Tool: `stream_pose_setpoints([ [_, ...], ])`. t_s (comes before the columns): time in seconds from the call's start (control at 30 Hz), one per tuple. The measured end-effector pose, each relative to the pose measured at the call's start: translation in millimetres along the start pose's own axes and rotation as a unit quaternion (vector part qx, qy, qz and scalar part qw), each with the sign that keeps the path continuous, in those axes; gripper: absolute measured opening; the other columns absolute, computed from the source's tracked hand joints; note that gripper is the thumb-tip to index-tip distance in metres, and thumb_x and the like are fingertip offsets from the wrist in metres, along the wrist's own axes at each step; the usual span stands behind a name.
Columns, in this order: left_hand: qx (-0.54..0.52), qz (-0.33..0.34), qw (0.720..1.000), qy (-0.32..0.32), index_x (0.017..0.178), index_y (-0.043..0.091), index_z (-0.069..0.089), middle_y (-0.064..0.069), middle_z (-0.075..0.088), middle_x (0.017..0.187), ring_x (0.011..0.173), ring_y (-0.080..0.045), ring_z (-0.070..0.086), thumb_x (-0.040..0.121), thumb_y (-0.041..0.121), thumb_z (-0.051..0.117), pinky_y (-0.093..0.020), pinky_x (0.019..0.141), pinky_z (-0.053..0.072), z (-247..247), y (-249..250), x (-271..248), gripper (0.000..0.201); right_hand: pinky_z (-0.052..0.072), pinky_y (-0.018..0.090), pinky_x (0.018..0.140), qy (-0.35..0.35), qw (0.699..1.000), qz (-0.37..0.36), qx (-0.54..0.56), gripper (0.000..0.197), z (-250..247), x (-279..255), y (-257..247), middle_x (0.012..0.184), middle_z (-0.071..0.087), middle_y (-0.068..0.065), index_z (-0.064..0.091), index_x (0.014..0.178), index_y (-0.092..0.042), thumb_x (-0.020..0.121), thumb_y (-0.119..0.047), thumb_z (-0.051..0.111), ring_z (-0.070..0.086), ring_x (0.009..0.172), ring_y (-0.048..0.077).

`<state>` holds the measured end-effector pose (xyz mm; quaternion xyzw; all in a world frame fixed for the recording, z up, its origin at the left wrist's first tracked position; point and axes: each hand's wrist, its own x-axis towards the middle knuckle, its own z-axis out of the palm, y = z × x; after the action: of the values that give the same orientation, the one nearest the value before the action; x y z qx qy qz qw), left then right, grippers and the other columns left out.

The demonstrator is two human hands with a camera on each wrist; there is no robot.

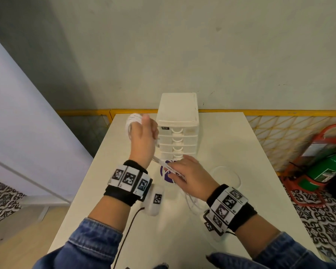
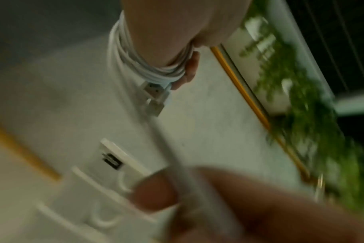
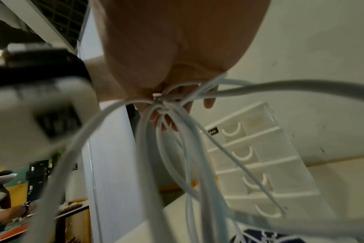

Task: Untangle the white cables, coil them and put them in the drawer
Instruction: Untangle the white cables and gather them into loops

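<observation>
- My left hand is raised beside the drawer unit, fingers curled round a coil of white cable wound in several turns about them.
- Two metal USB plugs hang from that coil just under my fingertips.
- A taut strand runs from my left hand down to my right.
- My right hand is low over the white table, fingers bent and pinching a knot of white cables.
- From that pinch many loose loops fall toward the table, tangled.
- A slack loop lies on the table right of my right hand.
- All the drawers are closed.
</observation>
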<state>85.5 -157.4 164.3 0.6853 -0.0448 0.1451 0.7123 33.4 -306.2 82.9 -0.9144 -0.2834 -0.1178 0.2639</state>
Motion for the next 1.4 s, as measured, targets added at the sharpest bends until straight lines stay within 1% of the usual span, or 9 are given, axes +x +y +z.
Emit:
stream_pose_setpoints([
  [0.17,0.386,-0.029,0.868,-0.31,0.054,0.013,0.042,-0.001,0.045,0.046,0.042,-0.015,0.043,0.102,0.032,0.038,-0.032,0.059,0.043,0.4,-25.6,-15.0,0.052,0.018,0.034,0.11,0.04,0.997,-0.055,-0.041,0.017,-25.2,6.7,11.9,0.078,0.062,-0.014,0.067,0.094,-0.032,0.086,-0.033,0.051,0.053,0.088,0.007],
  [0.37,0.18,-0.21,0.871,-0.405,0.07,0.003,0.053,-0.001,0.034,0.044,0.036,-0.015,0.026,0.095,0.055,0.042,-0.021,0.038,0.022,-2.5,-29.4,-30.1,0.059,0.033,0.034,0.108,0.116,0.987,0.029,0.103,0.046,-31.9,3.7,26.7,0.11,0.057,-0.01,0.06,0.1,-0.02,0.067,-0.049,0.071,0.052,0.106,0.004],
  [0.47,0.165,-0.198,0.895,-0.364,0.075,0.001,0.056,0.003,0.035,0.043,0.037,-0.01,0.027,0.085,0.039,0.069,-0.019,0.039,0.023,-3.4,-35.0,-33.5,0.041,0.034,0.019,0.101,0.143,0.982,0.077,0.101,0.061,-30.8,-3.5,32.8,0.126,0.045,-0.002,0.057,0.11,-0.019,0.062,-0.055,0.07,0.044,0.117,0.006],
  [0.73,0.071,-0.235,0.955,-0.165,0.051,0.021,0.045,0.005,0.035,0.04,0.034,-0.011,0.026,0.079,0.033,0.076,-0.018,0.038,0.022,-5.1,-46.6,-38.3,0.043,0.038,0.004,0.081,0.179,0.971,0.117,0.104,0.051,-16.5,-18.0,32.0,0.098,0.063,0.0,0.064,0.118,-0.015,0.078,-0.047,0.065,0.06,0.089,0.011],
  [0.87,0.065,-0.217,0.964,-0.137,0.055,0.016,0.045,0.008,0.039,0.037,0.032,-0.007,0.032,0.081,0.025,0.075,-0.016,0.037,0.028,-0.2,-52.0,-49.0,0.041,0.035,-0.002,0.08,0.183,0.948,0.209,0.156,0.048,-15.3,-21.4,31.7,0.104,0.064,-0.008,0.059,0.115,-0.019,0.073,-0.034,0.076,0.054,0.092,-0.01],
  [1.0,0.046,-0.19,0.971,-0.137,0.069,0.007,0.054,0.011,0.041,0.038,0.033,-0.004,0.036,0.086,0.026,0.07,-0.019,0.037,0.036,2.9,-47.8,-52.9,0.03,0.039,0.007,0.079,0.148,0.927,0.244,0.242,0.045,-15.6,-20.2,30.1,0.107,0.059,-0.015,0.051,0.123,-0.023,0.084,-0.04,0.064,0.054,0.094,-0.008],
  [1.1,0.021,-0.196,0.976,-0.097,0.063,0.011,0.051,0.01,0.043,0.035,0.03,-0.002,0.04,0.089,0.019,0.066,-0.018,0.038,0.037,2.3,-47.6,-51.6,0.03,0.039,0.018,0.071,0.09,0.937,0.259,0.216,0.017,-14.9,-20.9,34.8,0.077,0.062,-0.014,0.065,0.101,-0.018,0.091,-0.029,0.057,0.054,0.07,-0.003],
  [1.23,0.046,-0.209,0.972,-0.094,0.065,0.009,0.05,0.011,0.038,0.037,0.031,-0.006,0.034,0.085,0.021,0.07,-0.032,0.051,0.043,-5.0,-52.1,-42.4,0.031,0.04,0.01,0.065,0.117,0.92,0.274,0.256,0.013,-18.2,-22.4,38.4,0.063,0.062,-0.008,0.07,0.08,-0.011,0.087,-0.021,0.063,0.054,0.058,-0.003],
  [1.4,0.027,-0.209,0.972,-0.099,0.069,0.007,0.05,0.004,0.029,0.042,0.036,-0.011,0.024,0.088,0.016,0.064,-0.026,0.045,0.03,-13.0,-58.9,-34.0,0.025,0.045,0.012,0.062,0.125,0.885,0.283,0.349,0.01,-20.6,-20.6,35.2,0.067,0.066,-0.006,0.071,0.091,-0.012,0.086,-0.008,0.063,0.059,0.057,0.003],
])
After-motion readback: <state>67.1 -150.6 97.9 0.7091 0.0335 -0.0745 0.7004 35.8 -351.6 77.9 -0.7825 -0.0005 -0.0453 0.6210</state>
